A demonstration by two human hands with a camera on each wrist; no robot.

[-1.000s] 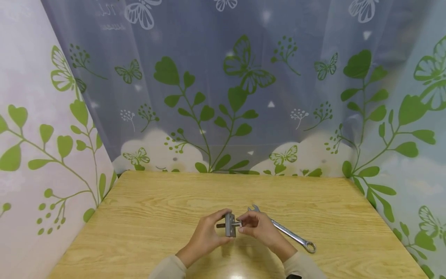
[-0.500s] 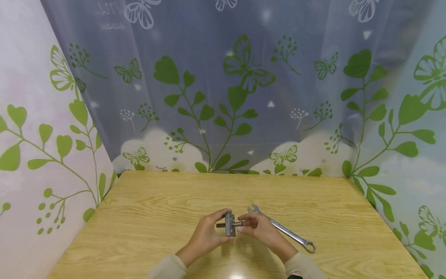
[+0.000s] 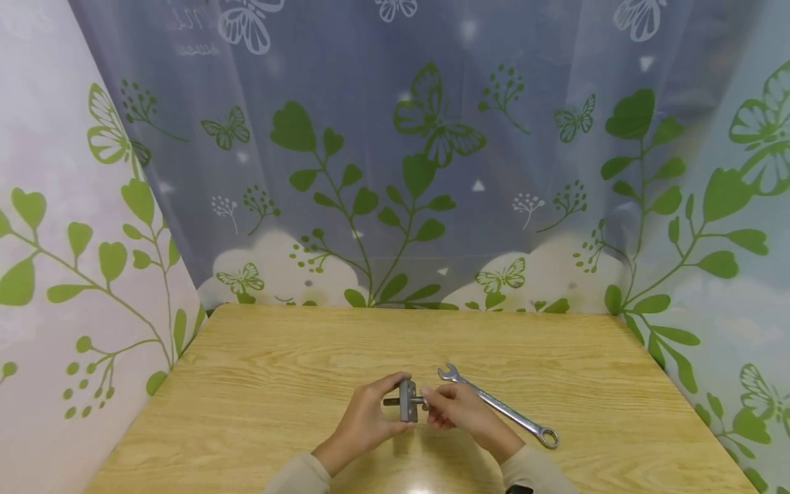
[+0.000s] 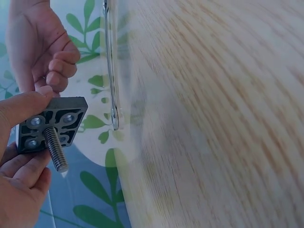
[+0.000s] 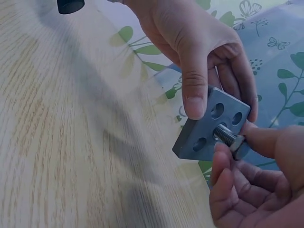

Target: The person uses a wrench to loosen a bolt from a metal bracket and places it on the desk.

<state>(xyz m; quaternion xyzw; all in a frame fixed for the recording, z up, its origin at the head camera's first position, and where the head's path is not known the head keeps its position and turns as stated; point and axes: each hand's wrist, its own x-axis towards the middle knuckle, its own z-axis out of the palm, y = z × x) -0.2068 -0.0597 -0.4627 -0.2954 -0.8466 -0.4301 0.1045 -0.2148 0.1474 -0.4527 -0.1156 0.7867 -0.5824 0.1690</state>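
My left hand (image 3: pixel 364 415) holds a square grey plate (image 3: pixel 404 401) upright by its edges, thumb on one side and fingers on the other. Holes near the corners show in the right wrist view. Through the plate's middle runs a threaded bolt (image 4: pixel 56 151), its end sticking well out on the left side. My right hand (image 3: pixel 459 409) pinches the hex bolt head (image 5: pixel 240 147) between thumb and fingers. A short length of thread is visible between head and plate. Both hands are above the table.
A combination wrench (image 3: pixel 503 408) lies slantwise on the wooden table (image 3: pixel 278 357), just beyond my right hand, open end toward the back. A patterned curtain (image 3: pixel 345 226) stands behind the table and along both sides.
The right hand's fingers have turned on the bolt head, the thumb now higher and the fingers curled beneath. The left hand and plate have stayed in place.
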